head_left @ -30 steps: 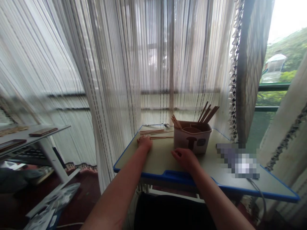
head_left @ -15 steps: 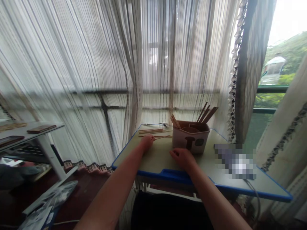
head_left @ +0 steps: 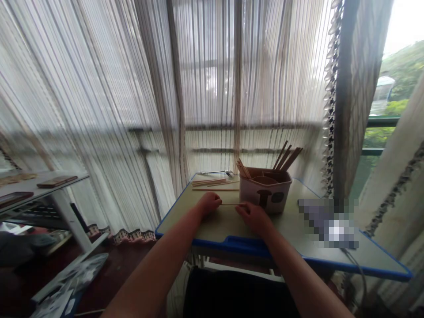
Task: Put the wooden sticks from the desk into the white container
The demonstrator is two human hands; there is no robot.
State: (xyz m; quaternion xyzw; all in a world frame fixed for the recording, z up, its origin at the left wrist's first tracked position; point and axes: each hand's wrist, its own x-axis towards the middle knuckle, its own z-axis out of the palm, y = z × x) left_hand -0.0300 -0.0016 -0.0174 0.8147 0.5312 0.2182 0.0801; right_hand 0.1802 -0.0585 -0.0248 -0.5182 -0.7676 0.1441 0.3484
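Note:
A thin wooden chopstick [head_left: 232, 204] lies between my two hands on a small blue-edged table [head_left: 212, 238]. My left hand [head_left: 208, 204] is closed on its left end. My right hand [head_left: 252, 217] pinches its right end. Right behind my right hand stands a brown box [head_left: 265, 190] with a dark mushroom print, holding upright chopsticks [head_left: 287, 158]. More loose chopsticks [head_left: 212, 182] lie on the far left part of the table, one apart from the rest. A metal spoon [head_left: 218, 172] rests at the table's back edge.
Striped sheer curtains [head_left: 132, 97] hang right behind and left of the table. A blurred-out thing [head_left: 327, 221] with a cable lies on the table's right side. A white shelf [head_left: 43, 185] with flat items stands at the left. Papers lie on the floor below it.
My left hand pulled back from the far pile, bringing one chopstick toward me. My right hand moved up to its other end. The curtain swung left, off the table's corner.

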